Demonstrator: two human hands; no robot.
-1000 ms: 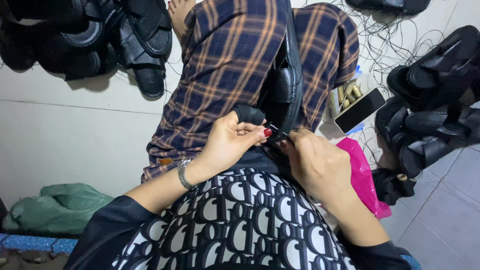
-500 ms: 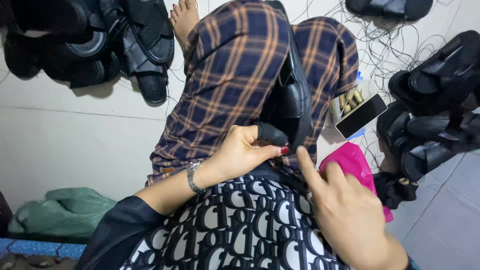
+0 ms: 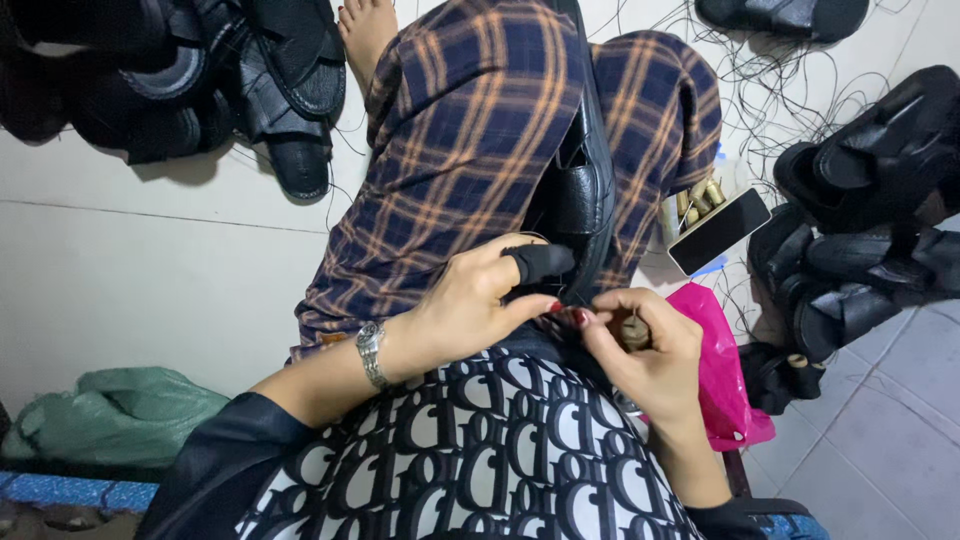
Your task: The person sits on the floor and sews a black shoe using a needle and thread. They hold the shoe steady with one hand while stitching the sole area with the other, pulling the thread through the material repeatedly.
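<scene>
Since half a second ago the right hand [image 3: 645,350] has come back in from the lower right and now meets the left hand [image 3: 470,305] again at the heel end of the black sandal [image 3: 580,190]. The open, spread fingers it showed before are now curled.

The sandal lies along the lap, in the gap between the two legs in checked trousers [image 3: 470,150], with its sole edge turned up toward the camera. The left hand is closed on its near end: the thumb presses from below and the forefinger, which wears a black finger cover [image 3: 540,263], lies over the top. The right hand is closed in a loose fist just beside it, the thumb and forefinger pinched together and touching the left thumb tip. A small brownish thing sits inside this fist, but I cannot tell what it is.

A metal watch [image 3: 370,352] is on the left wrist. Beside the right knee a phone [image 3: 718,230] lies on the floor, and a pink plastic bag [image 3: 722,370] is just under the right hand. Piles of black sandals [image 3: 870,230] lie on the right and on the upper left, and a green bag [image 3: 110,420] is at the lower left.
</scene>
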